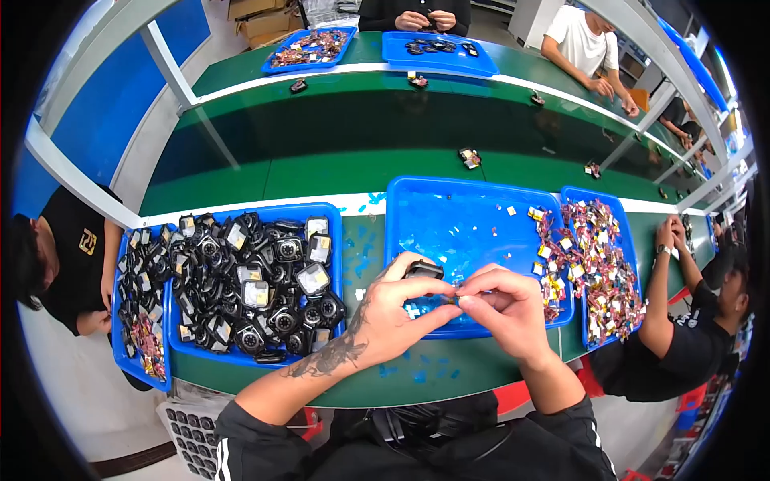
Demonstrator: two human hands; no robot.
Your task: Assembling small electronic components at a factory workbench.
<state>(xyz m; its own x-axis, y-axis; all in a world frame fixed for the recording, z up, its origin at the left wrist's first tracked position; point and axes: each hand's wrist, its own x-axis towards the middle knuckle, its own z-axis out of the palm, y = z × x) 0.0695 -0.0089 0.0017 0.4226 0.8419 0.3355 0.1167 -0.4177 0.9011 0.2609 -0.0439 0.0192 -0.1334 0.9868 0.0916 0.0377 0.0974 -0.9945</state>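
My left hand point(391, 311) is closed around a black watch case point(423, 270), which shows above the index finger. Its thumb and index fingertip meet my right hand point(510, 311) in front of me. The right hand's thumb and fingers are pinched together; whatever tiny piece sits between the fingertips is too small to name. Both hands hover over the near part of a blue tray point(473, 244). Scraps of blue film lie in that tray, and small parts with yellow and white pieces point(553, 264) are heaped along its right side.
Left of me, a blue tray point(341, 240) is piled with black watch cases point(257, 293). A narrower tray point(166, 375) stands beyond it. At right, another tray point(634, 264) holds small parts. Behind runs a green conveyor point(353, 172) carrying scattered pieces. Co-workers sit around.
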